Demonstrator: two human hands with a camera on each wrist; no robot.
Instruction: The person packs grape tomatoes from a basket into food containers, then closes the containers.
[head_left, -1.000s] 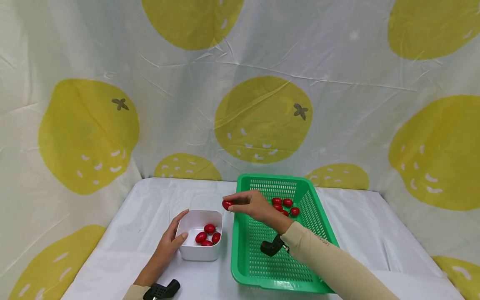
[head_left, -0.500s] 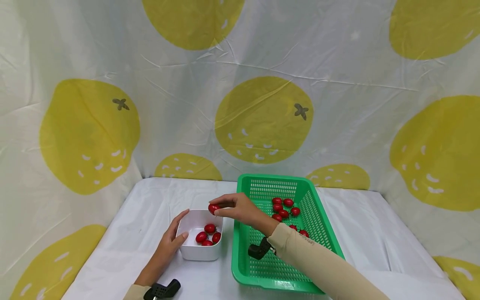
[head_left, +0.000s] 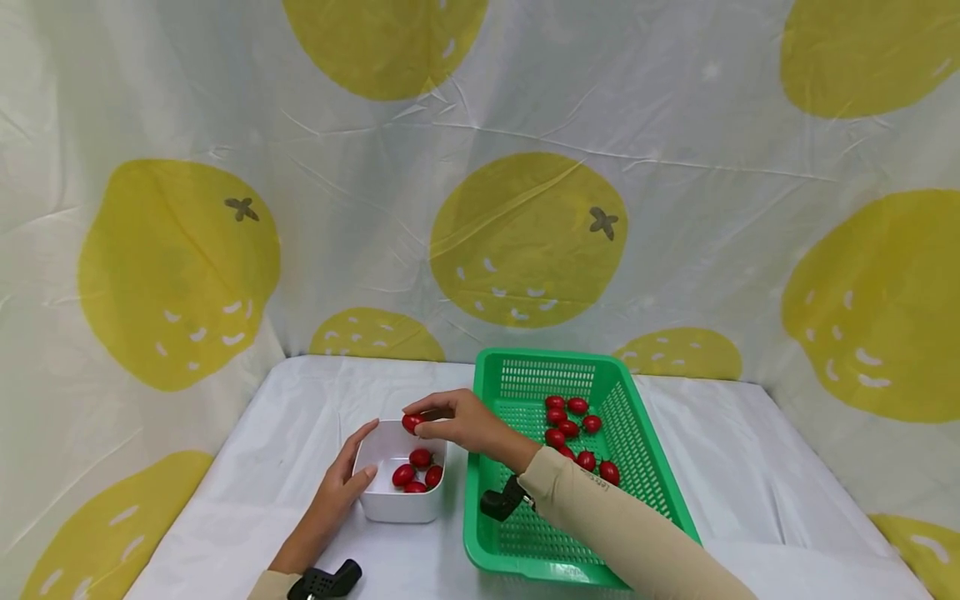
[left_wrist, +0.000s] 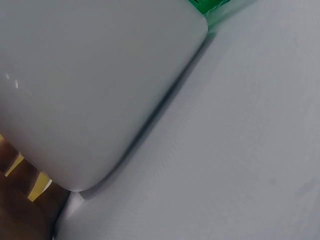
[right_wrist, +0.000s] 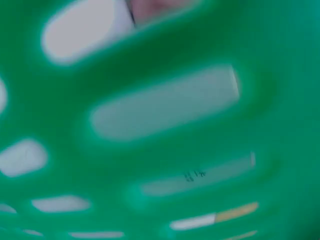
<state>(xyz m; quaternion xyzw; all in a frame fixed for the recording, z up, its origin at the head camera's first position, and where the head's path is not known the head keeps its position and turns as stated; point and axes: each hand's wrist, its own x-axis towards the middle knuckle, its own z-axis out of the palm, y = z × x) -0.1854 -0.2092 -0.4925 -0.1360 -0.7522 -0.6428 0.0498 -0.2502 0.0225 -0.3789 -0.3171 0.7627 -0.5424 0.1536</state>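
Observation:
In the head view my right hand (head_left: 467, 423) pinches a red cherry tomato (head_left: 412, 423) between thumb and fingertips, above the far right part of a small white square box (head_left: 400, 507). My left hand (head_left: 337, 483) holds the box at its left side, thumb at the near left corner and fingers along the outer wall. Several cherry tomatoes (head_left: 403, 475) lie inside it. More tomatoes (head_left: 568, 429) lie in a green slotted plastic basket (head_left: 470, 517), under my right forearm. The left wrist view shows the box wall (left_wrist: 95, 90) close up, with part of my left hand (left_wrist: 22, 200) beside it.
The box stands on a white cloth-covered table (head_left: 300, 417), a short way left of the basket. Behind hangs a white curtain (head_left: 352, 208) with large yellow fruit prints. In the right wrist view the basket's slotted wall (right_wrist: 165, 155) fills the picture, blurred.
My right hand has moved left with the tomato, from over the basket's left edge to above the box. More tomatoes in the basket now show. The left hand and box stay put.

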